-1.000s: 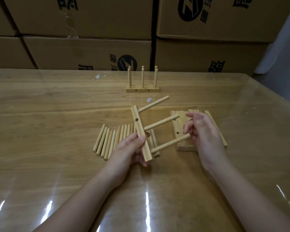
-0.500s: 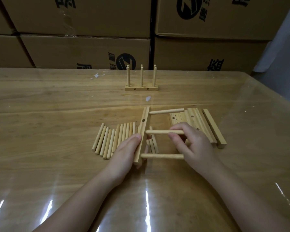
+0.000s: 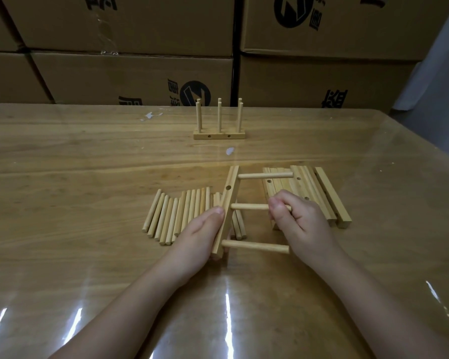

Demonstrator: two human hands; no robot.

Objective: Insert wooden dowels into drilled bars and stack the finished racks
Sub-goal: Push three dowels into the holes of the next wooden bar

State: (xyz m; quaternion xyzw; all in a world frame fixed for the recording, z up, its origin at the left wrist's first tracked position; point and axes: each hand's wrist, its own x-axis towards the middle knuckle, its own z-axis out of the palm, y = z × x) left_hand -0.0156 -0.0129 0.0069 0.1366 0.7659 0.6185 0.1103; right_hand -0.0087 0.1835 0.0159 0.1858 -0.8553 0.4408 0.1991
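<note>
since a second ago the pale drilled wooden bar [image 3: 228, 200] has swung down from its tilt and now lies level, close over the glossy wooden counter [image 3: 62, 177], its three dowels pointing right. my left hand [image 3: 200, 237] clasps the bar's near end, thumb laid along its side, forearm low. my right hand [image 3: 303, 224] is curled round the tip of the middle round wooden dowel [image 3: 249, 206], above the near edge of the pile of spare drilled bars [image 3: 319, 187].

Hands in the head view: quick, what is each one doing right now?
Left hand: grips the drilled bar, thumb on its face.
Right hand: fingers curled round the middle dowel of the three in that bar.
</note>
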